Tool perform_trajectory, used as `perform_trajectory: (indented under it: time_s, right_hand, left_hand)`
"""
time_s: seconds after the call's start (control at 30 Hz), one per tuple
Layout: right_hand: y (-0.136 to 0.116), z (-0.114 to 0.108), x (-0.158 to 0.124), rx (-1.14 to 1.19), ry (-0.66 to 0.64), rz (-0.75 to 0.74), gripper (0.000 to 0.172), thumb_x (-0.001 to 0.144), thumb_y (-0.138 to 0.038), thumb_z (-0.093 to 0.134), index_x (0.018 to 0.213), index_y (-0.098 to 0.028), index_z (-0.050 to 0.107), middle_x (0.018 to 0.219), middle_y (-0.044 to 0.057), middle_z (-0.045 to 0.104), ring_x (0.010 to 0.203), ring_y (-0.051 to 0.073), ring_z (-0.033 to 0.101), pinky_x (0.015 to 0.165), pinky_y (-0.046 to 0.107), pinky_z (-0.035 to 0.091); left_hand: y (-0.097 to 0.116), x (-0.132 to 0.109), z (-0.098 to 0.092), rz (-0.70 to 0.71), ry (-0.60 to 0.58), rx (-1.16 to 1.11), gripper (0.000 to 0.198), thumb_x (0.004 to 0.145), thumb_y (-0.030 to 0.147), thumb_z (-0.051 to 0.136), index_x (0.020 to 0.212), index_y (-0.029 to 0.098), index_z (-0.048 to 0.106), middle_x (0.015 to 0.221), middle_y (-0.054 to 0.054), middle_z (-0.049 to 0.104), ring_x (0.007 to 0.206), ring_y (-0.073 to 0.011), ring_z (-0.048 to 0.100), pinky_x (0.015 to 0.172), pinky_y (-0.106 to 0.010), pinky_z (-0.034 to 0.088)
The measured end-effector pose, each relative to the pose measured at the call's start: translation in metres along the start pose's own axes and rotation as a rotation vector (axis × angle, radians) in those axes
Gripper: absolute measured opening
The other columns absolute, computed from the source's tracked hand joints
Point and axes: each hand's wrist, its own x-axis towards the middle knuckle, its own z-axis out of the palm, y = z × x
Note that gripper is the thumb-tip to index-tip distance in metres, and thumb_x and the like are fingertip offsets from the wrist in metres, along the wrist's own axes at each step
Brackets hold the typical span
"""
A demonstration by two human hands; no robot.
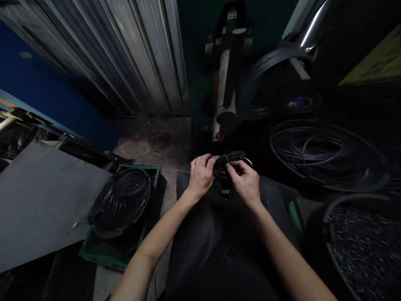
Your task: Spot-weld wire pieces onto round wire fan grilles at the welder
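Observation:
Both my hands meet at the centre over my dark lap. My left hand is closed around the left end of a small dark wire frame, fingers curled over its top. My right hand pinches the same wire frame from the right side, thumb and fingers pressed together on it. The frame is a short, narrow piece made of thin wires with a loop at its right end. A dark cloth or apron covers my lap beneath the hands.
A green crate holding a coil of black wire stands at the left, beside a grey board. Large wire coils lie at the right, with a round tub of small metal pieces below. A machine with a roller stands ahead.

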Motion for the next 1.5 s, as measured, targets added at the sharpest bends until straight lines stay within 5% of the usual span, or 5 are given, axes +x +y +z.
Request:
perform_trajectory:
  time_s: [0.27, 0.47, 1.5]
  right_hand:
    - [0.008, 0.015, 0.002, -0.167, 0.115, -0.328, 0.022, 0.086, -0.037, 0.055, 0.087, -0.018, 0.066, 0.082, 0.004, 0.067, 0.072, 0.016, 0.062, 0.072, 0.029, 0.05]
    - [0.013, 0.022, 0.01, -0.168, 0.177, -0.437, 0.017, 0.087, -0.031, 0.056, 0.087, -0.017, 0.065, 0.08, 0.003, 0.065, 0.072, 0.014, 0.06, 0.069, 0.027, 0.048]
    - [0.021, 0.032, 0.041, -0.239, 0.248, -0.606, 0.014, 0.089, -0.027, 0.054, 0.087, -0.016, 0.063, 0.08, 0.005, 0.064, 0.074, 0.015, 0.06, 0.069, 0.028, 0.049]
  left_hand:
    - [-0.013, 0.004, 0.005, 0.025, 0.051, -0.031, 0.058, 0.071, 0.004, 0.055, 0.125, 0.019, 0.042, 0.118, -0.011, 0.051, 0.109, -0.0248, 0.05, 0.093, -0.04, 0.042]
    - [-0.024, 0.012, 0.014, 0.072, 0.162, -0.024, 0.051, 0.074, 0.007, 0.055, 0.123, 0.018, 0.044, 0.114, -0.011, 0.053, 0.105, -0.0231, 0.052, 0.091, -0.038, 0.043]
    - [-0.049, 0.038, 0.036, 0.173, 0.266, -0.013, 0.041, 0.084, 0.019, 0.052, 0.123, 0.018, 0.041, 0.114, -0.01, 0.053, 0.107, -0.022, 0.051, 0.094, -0.038, 0.041]
